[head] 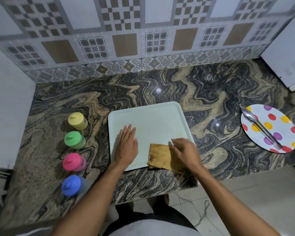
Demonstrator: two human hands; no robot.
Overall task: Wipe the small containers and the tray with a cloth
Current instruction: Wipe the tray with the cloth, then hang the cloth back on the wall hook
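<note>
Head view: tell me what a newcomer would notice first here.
The pale tray sits mid-counter, with the left hand flat on it and the right hand pressing a brown cloth at its near right corner. To its left a yellow container, a green container, a pink container and a blue container stand in a line. Far right, a polka-dot plate carries metal tongs.

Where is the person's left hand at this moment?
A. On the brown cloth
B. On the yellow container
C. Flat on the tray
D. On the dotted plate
C: the left hand lies flat, fingers straight, on the bare surface of the tray, while the right hand is the one that presses on the cloth.
</note>
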